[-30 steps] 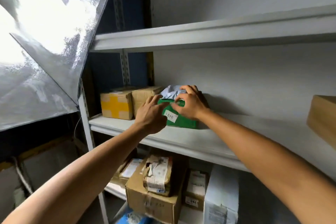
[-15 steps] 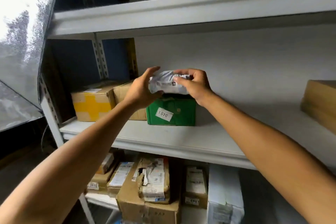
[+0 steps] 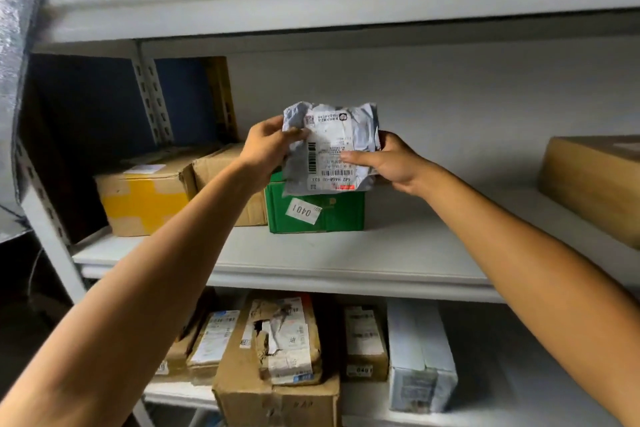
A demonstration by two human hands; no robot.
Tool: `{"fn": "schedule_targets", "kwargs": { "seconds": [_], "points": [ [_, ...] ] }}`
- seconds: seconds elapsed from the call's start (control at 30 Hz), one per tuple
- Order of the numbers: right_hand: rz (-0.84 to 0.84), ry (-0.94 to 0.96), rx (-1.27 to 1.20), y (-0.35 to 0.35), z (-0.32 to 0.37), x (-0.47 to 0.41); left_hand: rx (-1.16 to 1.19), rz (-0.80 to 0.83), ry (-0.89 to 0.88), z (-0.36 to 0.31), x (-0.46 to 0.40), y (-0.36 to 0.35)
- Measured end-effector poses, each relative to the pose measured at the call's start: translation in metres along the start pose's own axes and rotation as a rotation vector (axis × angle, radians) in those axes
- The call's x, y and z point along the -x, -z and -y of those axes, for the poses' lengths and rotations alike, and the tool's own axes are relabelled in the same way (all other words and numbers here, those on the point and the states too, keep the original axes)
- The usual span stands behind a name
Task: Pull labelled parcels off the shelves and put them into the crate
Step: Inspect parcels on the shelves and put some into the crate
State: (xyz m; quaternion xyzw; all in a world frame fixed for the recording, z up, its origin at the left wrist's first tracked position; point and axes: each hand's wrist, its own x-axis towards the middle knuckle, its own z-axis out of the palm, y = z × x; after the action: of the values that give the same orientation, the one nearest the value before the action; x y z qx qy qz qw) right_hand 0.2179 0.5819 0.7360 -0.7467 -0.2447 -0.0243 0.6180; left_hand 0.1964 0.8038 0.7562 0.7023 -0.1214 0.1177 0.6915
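Above green box (image 3: 341, 215) labelled "0401", both hands (image 3: 266, 149) (image 3: 393, 163) grip grey labelled parcel (image 3: 330, 146).

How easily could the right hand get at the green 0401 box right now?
Probably not straight away: the right hand and left hand both hold the grey mailer bag in front of the green box's top. Its front face is unobstructed, so freeing that grip should suffice.

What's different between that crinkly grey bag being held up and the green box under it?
The crumpled grey plastic mailer bag is soft and wrinkled; the green cardboard box is rigid and square-edged. The bag is held in the air by the left hand and right hand; the box rests on the white metal shelf. The bag's label is a large barcoded sheet; the box's is a small tag reading 0401. Both are labelled parcels.
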Motion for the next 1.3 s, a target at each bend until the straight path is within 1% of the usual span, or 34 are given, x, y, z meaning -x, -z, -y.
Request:
{"fn": "schedule_targets", "kwargs": {
  "seconds": [0.03,0.07,0.13,0.17,0.2,0.23,0.27,0.33,0.37,0.4,0.43,0.5,0.53,0.57,0.63,0.67,0.7,0.77,0.8,0.87,0.97,1.03,1.17,1.23,1.27,1.3],
  "points": [
    [-0.133,0.117,0.058,0.001,-0.004,0.003,-0.032,-0.008,-0.027,0.003,-0.001,-0.001],
    [-0.324,0.265,0.165,0.004,-0.008,0.004,-0.084,-0.03,-0.061,0.005,-0.002,-0.002],
    [-0.694,0.529,0.474,0.017,-0.019,0.008,-0.253,-0.069,-0.146,0.013,-0.003,-0.003],
    [-0.824,0.595,0.632,0.025,-0.022,0.012,-0.359,-0.073,-0.186,0.018,-0.004,-0.003],
    [-0.898,0.619,0.789,0.034,-0.025,0.016,-0.459,-0.068,-0.211,0.023,-0.004,-0.003],
    [-0.901,0.603,0.954,0.044,-0.03,0.02,-0.543,-0.066,-0.224,0.028,-0.005,-0.002],
    [-0.837,0.539,1.145,0.055,-0.038,0.025,-0.607,-0.069,-0.225,0.034,-0.005,-0.002],
    [-0.581,0.273,1.503,0.071,-0.055,0.034,-0.712,-0.069,-0.23,0.044,-0.004,-0.004],
    [-0.436,0.122,1.584,0.074,-0.062,0.041,-0.767,-0.064,-0.246,0.048,-0.003,-0.005],
    [-0.32,0.018,1.563,0.073,-0.071,0.047,-0.825,-0.065,-0.271,0.052,-0.003,-0.007],
    [-0.252,-0.021,1.492,0.071,-0.078,0.051,-0.883,-0.074,-0.292,0.054,-0.003,-0.008],
    [-0.206,0.018,1.307,0.058,-0.084,0.053,-1.001,-0.085,-0.273,0.054,-0.003,-0.011],
    [-0.203,0.031,1.16,0.049,-0.087,0.049,-1.069,-0.064,-0.238,0.054,-0.003,-0.011],
    [-0.203,0.006,0.961,0.038,-0.082,0.045,-1.128,-0.023,-0.199,0.052,-0.004,-0.012],
    [-0.202,-0.12,0.496,0.015,-0.074,0.03,-1.199,0.08,-0.115,0.046,-0.007,-0.014],
    [-0.185,-0.194,0.31,0.004,-0.068,0.023,-1.217,0.12,-0.071,0.042,-0.01,-0.014],
    [-0.157,-0.244,0.177,-0.007,-0.06,0.017,-1.23,0.146,-0.029,0.038,-0.014,-0.014],
    [-0.107,-0.28,0.009,-0.026,-0.052,0.007,-1.246,0.174,0.034,0.031,-0.02,-0.013],
    [-0.105,-0.289,-0.035,-0.032,-0.052,0.003,-1.255,0.18,0.052,0.03,-0.022,-0.013],
    [-0.155,-0.323,-0.068,-0.038,-0.052,0.003,-1.272,0.176,0.052,0.029,-0.022,-0.014],
    [-0.193,-0.347,-0.121,-0.033,-0.05,0.012,-1.254,0.164,0.049,0.028,-0.016,-0.019],
    [-0.172,-0.353,-0.112,-0.025,-0.048,0.021,-1.243,0.117,0.042,0.026,-0.01,-0.025],
    [-0.16,-0.373,-0.111,-0.013,-0.042,0.047,-1.163,-0.034,0.049,0.021,0.001,-0.029],
    [-0.155,-0.383,-0.135,-0.009,-0.04,0.062,-1.027,-0.071,0.115,0.017,0.006,-0.02],
    [-0.141,-0.385,-0.149,-0.007,-0.039,0.07,-0.88,-0.05,0.211,0.015,0.009,-0.013],
    [-0.126,-0.391,-0.165,-0.005,-0.037,0.077,-0.708,0.001,0.344,0.015,0.013,-0.006]
  ]
}}
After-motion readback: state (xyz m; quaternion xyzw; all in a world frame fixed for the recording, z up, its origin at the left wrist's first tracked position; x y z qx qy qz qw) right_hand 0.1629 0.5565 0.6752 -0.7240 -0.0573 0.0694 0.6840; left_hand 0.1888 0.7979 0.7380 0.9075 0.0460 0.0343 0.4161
